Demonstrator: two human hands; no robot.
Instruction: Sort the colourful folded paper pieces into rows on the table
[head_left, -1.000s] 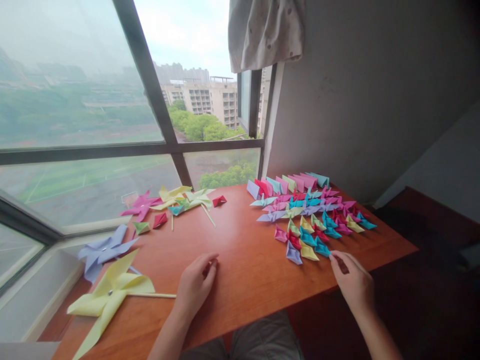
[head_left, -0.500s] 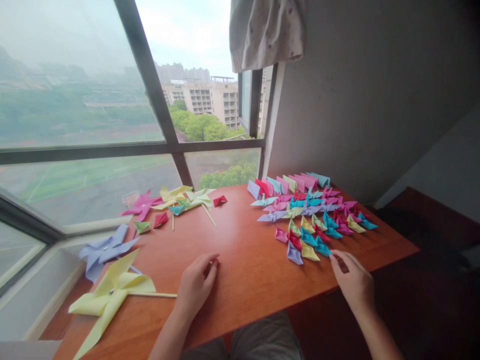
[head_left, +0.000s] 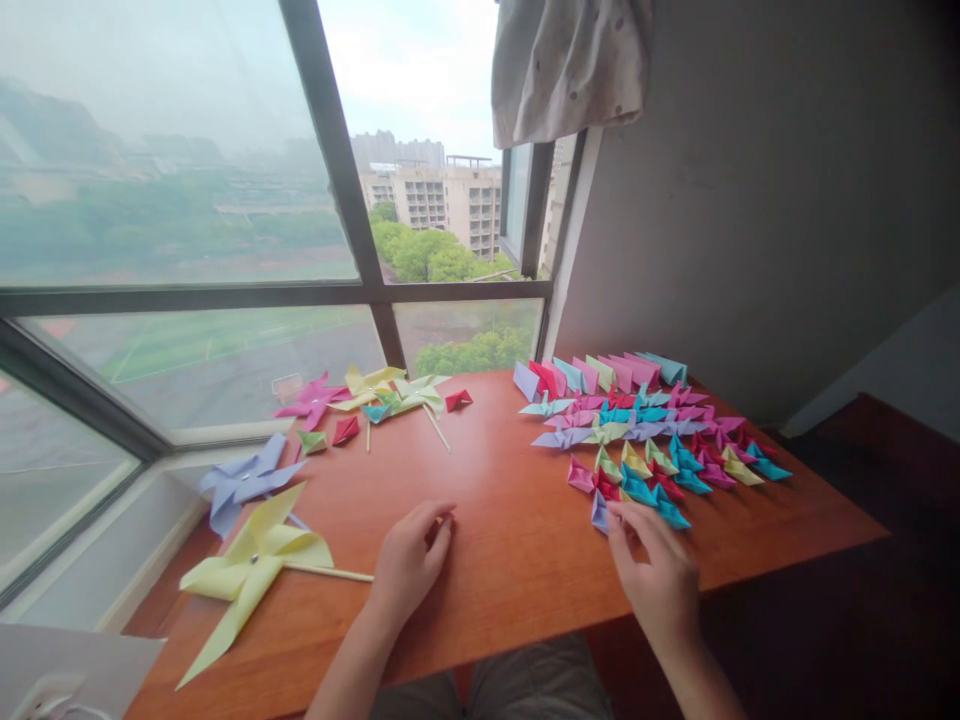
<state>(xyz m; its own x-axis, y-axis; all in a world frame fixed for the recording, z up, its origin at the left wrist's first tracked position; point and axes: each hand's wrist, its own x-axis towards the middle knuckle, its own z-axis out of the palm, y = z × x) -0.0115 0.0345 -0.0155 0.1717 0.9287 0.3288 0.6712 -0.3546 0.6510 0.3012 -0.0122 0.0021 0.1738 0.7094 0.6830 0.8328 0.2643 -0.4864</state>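
A small, pointed lilac folded-paper boat (head_left: 599,513) sits on the brown wooden tabletop (head_left: 510,570). The right hand (head_left: 660,570) has shifted from the bright-blue paper boat (head_left: 672,512) to beside it, grip unclear; the left hand (head_left: 411,555) rests half open, loosely curled.
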